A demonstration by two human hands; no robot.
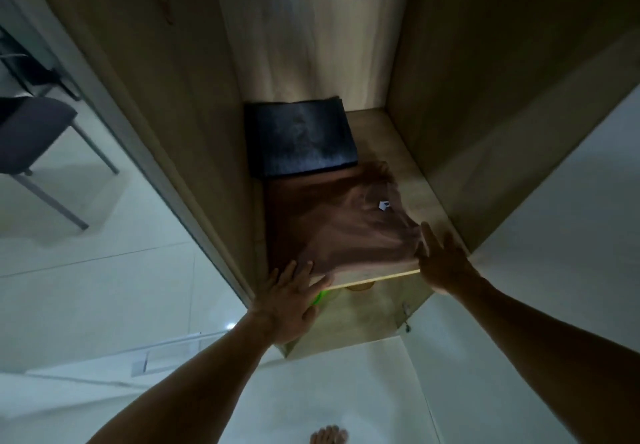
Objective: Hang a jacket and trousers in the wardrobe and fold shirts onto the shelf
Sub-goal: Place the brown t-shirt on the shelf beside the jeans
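Both forearms were bare, with no sleeves, watch or rings showing on the left hand (pixel 291 300) or the right hand (pixel 445 262). Bare toes (pixel 329 435) showed at the near edge.

dark chair (pixel 33 132) left on pale tiled floor (pixel 104 270); green object (pixel 320 296) under shelf.

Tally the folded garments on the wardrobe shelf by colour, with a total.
Dark navy folded garment, at the back of the wooden shelf: 1
Brown folded shirt, at the front, with the left hand and right hand at its front edge: 1
Total: 2
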